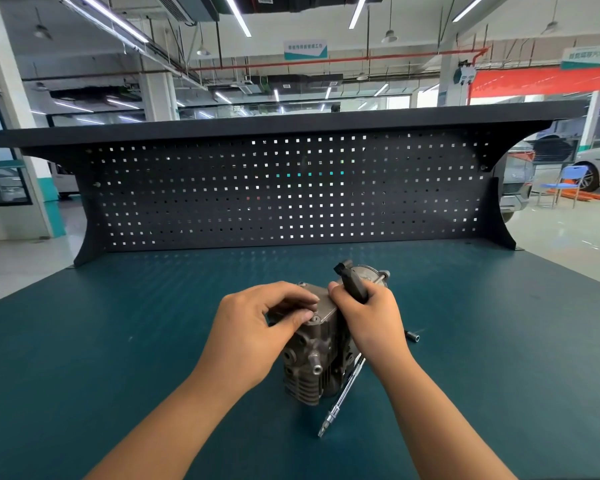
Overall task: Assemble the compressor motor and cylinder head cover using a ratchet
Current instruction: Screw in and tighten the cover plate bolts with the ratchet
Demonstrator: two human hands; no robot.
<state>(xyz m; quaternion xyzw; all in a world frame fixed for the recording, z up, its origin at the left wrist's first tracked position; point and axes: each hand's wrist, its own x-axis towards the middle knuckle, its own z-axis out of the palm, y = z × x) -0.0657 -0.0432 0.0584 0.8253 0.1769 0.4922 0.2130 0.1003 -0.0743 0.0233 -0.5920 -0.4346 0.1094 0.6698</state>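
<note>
A grey metal compressor body (314, 358) stands on the green bench mat, with its cylinder head cover (321, 304) on top. My left hand (257, 327) lies over the cover, fingers curled, thumb and fingertips pinching at a bolt (315, 319) near the cover's front corner. My right hand (371, 317) grips a dark plastic connector part (352, 282) at the compressor's right rear. The round motor end (373, 273) shows behind that hand. A ratchet with a chrome extension (342, 398) lies on the mat to the right of the compressor.
A small socket (412, 336) lies on the mat to the right of my right wrist. A black perforated back panel (291, 192) with a shelf on top closes off the far edge of the bench. The green mat (118, 341) extends to both sides.
</note>
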